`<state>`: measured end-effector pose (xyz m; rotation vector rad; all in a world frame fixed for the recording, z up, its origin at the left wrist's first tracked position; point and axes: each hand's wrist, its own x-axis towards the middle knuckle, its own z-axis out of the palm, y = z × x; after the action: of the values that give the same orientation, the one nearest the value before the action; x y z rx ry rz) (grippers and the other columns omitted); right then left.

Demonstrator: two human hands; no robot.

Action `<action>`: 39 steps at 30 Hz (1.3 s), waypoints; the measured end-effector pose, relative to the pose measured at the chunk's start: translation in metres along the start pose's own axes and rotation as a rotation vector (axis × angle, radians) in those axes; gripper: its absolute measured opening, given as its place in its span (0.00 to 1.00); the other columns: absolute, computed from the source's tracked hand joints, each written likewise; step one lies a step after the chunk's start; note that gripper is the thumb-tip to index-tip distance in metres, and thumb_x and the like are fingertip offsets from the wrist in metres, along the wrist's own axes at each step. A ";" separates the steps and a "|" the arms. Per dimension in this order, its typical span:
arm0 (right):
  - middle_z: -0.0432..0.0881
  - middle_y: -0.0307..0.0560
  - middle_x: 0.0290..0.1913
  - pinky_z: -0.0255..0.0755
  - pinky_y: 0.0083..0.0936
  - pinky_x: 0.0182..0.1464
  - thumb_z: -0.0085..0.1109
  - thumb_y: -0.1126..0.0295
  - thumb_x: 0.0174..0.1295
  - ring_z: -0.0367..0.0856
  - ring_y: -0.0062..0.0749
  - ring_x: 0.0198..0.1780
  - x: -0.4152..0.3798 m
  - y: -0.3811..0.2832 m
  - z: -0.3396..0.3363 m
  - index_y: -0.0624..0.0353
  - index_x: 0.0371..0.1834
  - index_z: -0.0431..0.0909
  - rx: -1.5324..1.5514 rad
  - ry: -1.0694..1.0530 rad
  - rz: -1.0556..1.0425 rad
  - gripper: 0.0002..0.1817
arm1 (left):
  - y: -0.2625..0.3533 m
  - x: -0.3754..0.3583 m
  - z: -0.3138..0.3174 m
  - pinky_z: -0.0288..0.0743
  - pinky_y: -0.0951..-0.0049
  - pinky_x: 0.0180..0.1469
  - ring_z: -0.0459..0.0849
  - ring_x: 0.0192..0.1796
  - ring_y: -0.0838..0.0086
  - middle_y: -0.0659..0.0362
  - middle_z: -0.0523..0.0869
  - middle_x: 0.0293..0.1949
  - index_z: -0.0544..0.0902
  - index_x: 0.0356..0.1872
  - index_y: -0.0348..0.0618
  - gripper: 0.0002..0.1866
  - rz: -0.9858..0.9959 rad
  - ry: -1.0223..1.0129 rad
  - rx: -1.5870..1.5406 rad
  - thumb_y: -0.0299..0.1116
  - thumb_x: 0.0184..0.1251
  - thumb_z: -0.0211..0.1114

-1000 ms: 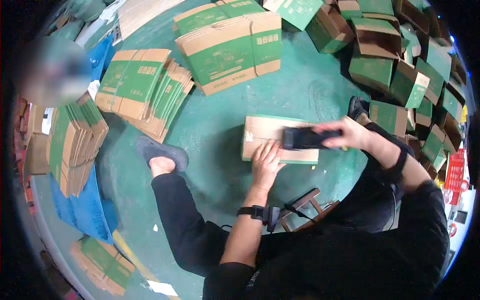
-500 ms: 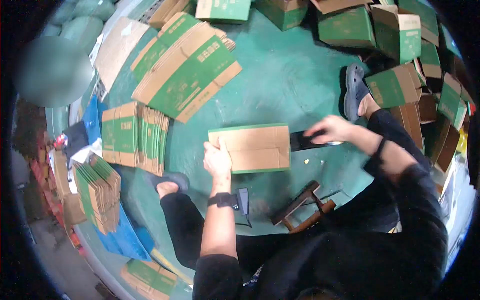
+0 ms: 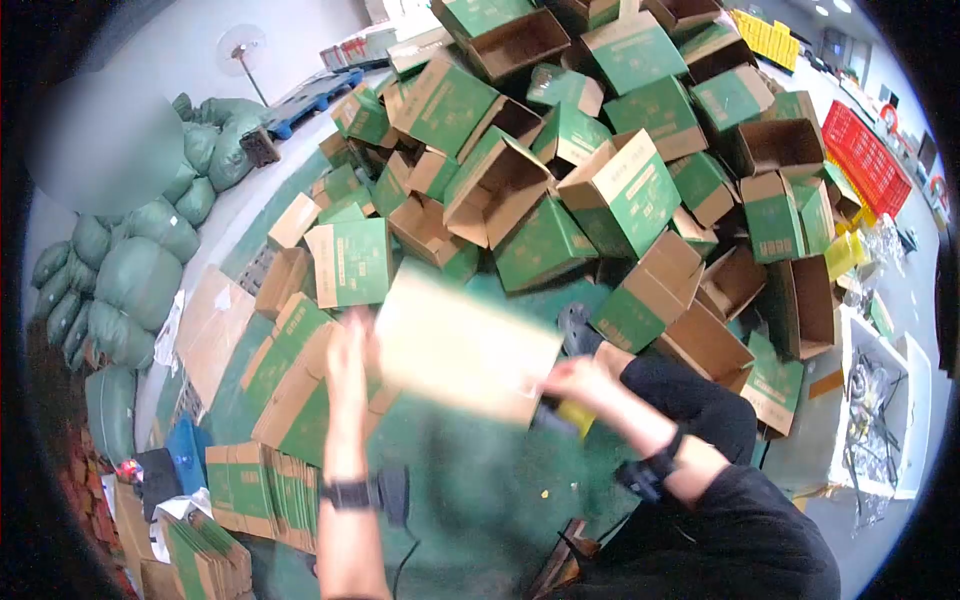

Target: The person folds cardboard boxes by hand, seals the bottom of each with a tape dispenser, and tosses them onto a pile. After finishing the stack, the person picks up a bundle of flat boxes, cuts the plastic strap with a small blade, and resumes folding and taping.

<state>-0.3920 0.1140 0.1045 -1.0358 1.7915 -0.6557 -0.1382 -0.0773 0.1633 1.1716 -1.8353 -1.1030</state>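
Note:
A cardboard box (image 3: 465, 345) is held up in front of me, tilted and smeared by motion, its tan face towards me and a thin green edge showing. At its left edge is my left hand (image 3: 352, 345), blurred, with the fingers against the side. My right hand (image 3: 580, 382) is closed at the box's lower right corner. Just below that hand is a dark object with a yellow part (image 3: 572, 415), too blurred to name; whether the hand also holds it cannot be made out.
A large pile of open green and tan boxes (image 3: 625, 190) lies ahead. Flat bundled cartons (image 3: 262, 490) stand at the left, green sacks (image 3: 140, 275) beyond them. A red crate (image 3: 865, 160) and a white bin (image 3: 870, 400) are at the right. A wooden stool (image 3: 562, 565) is below.
The view has tipped up towards the pile. The box has been raised off the floor and tilted. My right hand has moved from the dark tool beside the box to the box's corner.

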 end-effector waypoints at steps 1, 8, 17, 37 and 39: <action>0.79 0.47 0.40 0.69 0.25 0.47 0.61 0.55 0.50 0.76 0.28 0.42 -0.008 0.005 -0.030 0.64 0.46 0.74 0.471 0.191 -0.252 0.26 | 0.041 0.028 0.012 0.55 0.70 0.62 0.66 0.61 0.68 0.50 0.68 0.59 0.65 0.59 0.36 0.28 0.003 0.017 -0.004 0.47 0.64 0.50; 0.73 0.44 0.46 0.62 0.21 0.52 0.63 0.62 0.45 0.71 0.24 0.47 -0.045 -0.005 -0.040 0.61 0.56 0.65 0.775 0.256 -0.296 0.33 | -0.093 0.070 -0.014 0.47 0.64 0.67 0.50 0.67 0.53 0.37 0.53 0.63 0.56 0.60 0.26 0.43 -0.249 0.262 0.607 0.49 0.51 0.62; 0.77 0.42 0.37 0.66 0.19 0.46 0.49 0.44 0.56 0.73 0.22 0.33 0.039 0.039 0.117 0.57 0.44 0.74 1.982 -0.432 0.006 0.27 | -0.240 -0.020 -0.143 0.46 0.42 0.63 0.43 0.69 0.58 0.54 0.43 0.68 0.49 0.65 0.42 0.47 -0.403 0.336 1.169 0.32 0.44 0.69; 0.74 0.48 0.25 0.59 0.36 0.53 0.61 0.62 0.46 0.74 0.42 0.36 0.015 -0.019 0.137 0.59 0.28 0.69 -0.527 0.122 -0.980 0.14 | -0.122 -0.221 -0.060 0.72 0.65 0.34 0.75 0.36 0.64 0.58 0.74 0.29 0.82 0.29 0.50 0.10 0.177 -0.387 0.911 0.27 0.41 0.62; 0.74 0.47 0.24 0.58 0.35 0.56 0.59 0.59 0.49 0.75 0.38 0.35 0.013 0.019 0.164 0.58 0.35 0.70 -0.567 -0.027 -1.009 0.17 | -0.140 -0.229 -0.050 0.71 0.65 0.36 0.76 0.37 0.65 0.60 0.76 0.28 0.83 0.30 0.50 0.10 0.053 -0.302 0.835 0.30 0.41 0.67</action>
<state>-0.2528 0.1126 0.0140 -2.3711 1.3591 -0.7012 0.0356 0.0885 0.0323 1.4310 -2.6750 -0.4758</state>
